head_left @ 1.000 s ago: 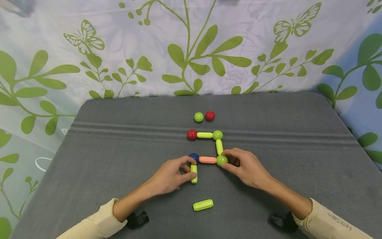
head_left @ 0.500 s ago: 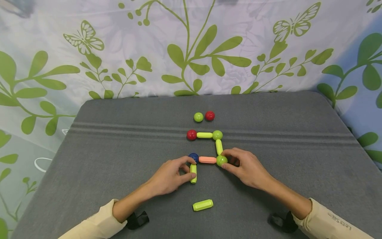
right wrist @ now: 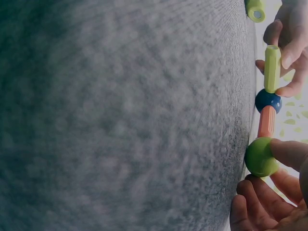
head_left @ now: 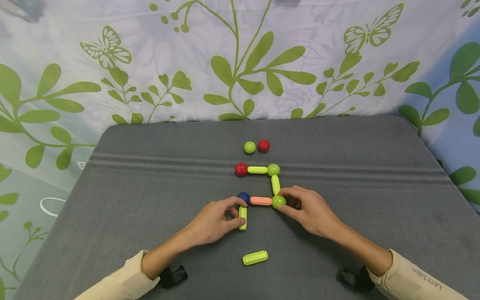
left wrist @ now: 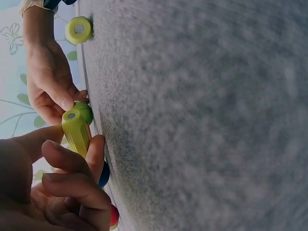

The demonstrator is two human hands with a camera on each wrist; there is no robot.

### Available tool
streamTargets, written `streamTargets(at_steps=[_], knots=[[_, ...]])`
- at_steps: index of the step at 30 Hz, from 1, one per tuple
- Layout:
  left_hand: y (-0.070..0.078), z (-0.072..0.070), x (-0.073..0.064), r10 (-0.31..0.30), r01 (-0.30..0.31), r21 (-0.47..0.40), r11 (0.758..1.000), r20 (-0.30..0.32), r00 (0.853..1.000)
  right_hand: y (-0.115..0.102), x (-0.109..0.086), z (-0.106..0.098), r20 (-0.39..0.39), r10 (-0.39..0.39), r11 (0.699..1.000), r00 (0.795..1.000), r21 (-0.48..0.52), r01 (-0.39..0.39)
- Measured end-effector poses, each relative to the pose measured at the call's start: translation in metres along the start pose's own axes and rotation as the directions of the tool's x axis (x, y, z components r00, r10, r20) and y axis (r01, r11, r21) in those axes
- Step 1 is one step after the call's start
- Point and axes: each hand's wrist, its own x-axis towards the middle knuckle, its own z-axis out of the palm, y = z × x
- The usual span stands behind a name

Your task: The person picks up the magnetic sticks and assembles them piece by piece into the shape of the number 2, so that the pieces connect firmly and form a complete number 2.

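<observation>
A chain of magnetic sticks and balls lies on the grey table. My left hand pinches a yellow-green magnetic stick between thumb and fingers; its far end meets a blue ball. From that ball an orange stick runs right to a green ball, which my right hand pinches by thumb and index finger. Another yellow-green stick leads away from it to a second green ball. There a further stick turns left to a red ball.
A loose yellow-green stick lies nearer the person, between the forearms. Beyond the chain sit a loose green ball and a loose red ball. A leaf-patterned cloth hangs behind the table's far edge.
</observation>
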Motion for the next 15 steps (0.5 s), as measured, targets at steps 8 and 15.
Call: streamTargets(at_steps=[8, 15], knots=[[-0.0004, 0.0002, -0.0009, 0.010, -0.010, 0.004, 1.000, 0.013, 1.000, 0.0004, -0.0002, -0.0003, 0.005, 0.002, 1.000, 1.000, -0.005, -0.002], [-0.0014, 0.0000, -0.0012, 0.019, -0.019, 0.015, 1.000, -0.014, 1.000, 0.0007, -0.0001, -0.0003, 0.006, 0.005, 1.000, 1.000, -0.002, -0.005]])
